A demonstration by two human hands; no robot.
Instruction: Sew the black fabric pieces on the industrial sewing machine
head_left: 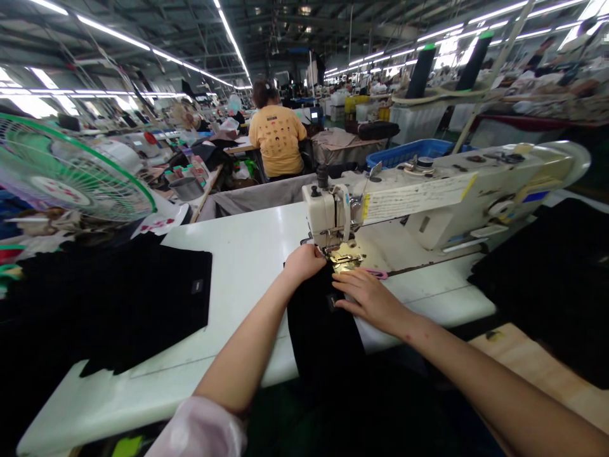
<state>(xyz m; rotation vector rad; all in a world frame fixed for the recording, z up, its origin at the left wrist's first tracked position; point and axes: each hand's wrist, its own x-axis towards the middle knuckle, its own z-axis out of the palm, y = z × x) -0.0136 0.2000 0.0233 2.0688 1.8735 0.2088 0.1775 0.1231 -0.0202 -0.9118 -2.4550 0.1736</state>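
A strip of black fabric [316, 330] runs from my lap up over the table edge to the needle area of a white sewing machine [328, 219]. My left hand [306, 261] is closed at the fabric's far end, thumb and fingers pinched together right beside the presser foot. On the fabric's right side lies my right hand [368, 297], fingers stretched out and flat, close to the brass-coloured plate [346, 259]. A small dark label [333, 302] shows on the fabric by my right thumb. Something pink [378, 273] lies just beyond that hand.
A pile of black garment pieces [157, 298] covers the table's left side. More black cloth [552, 273] lies at the right. A green-rimmed fan [71, 171] stands at left. Behind the machine are a blue basket [409, 152] and a person in a yellow shirt [277, 139].
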